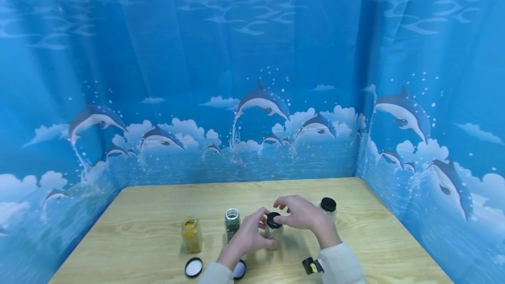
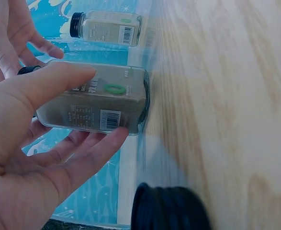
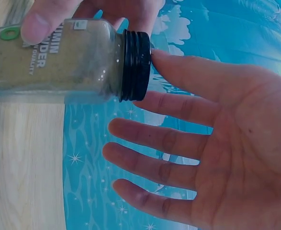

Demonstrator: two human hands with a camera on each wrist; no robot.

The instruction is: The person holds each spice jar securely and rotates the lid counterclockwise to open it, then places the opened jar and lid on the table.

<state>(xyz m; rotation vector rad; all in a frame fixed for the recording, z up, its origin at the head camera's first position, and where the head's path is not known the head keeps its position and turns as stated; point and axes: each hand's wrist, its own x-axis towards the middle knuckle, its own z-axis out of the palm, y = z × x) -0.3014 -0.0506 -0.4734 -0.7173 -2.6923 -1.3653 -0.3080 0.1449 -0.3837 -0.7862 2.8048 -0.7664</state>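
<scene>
My left hand (image 1: 249, 234) holds a clear glass jar of cumin powder (image 3: 83, 62), thumb on one side and fingers on the other. The jar stands on the table, its black screw lid (image 3: 136, 66) on. At the lid is my right hand (image 1: 303, 216), thumb tip against it and index fingertip by its rim, the other fingers spread fairly straight. Left of the left hand stand an uncapped jar of green flakes (image 1: 232, 224) and an uncapped jar of yellow powder (image 1: 191, 236).
Two lids (image 1: 193, 267) lie near the front, white insides up; the left sleeve partly covers one. Another black-lidded jar (image 1: 328, 205) stands behind the right hand. By the right sleeve is a small black object (image 1: 309, 266) with yellow. A dolphin-print curtain (image 1: 252, 78) surrounds the wooden table (image 1: 150, 214).
</scene>
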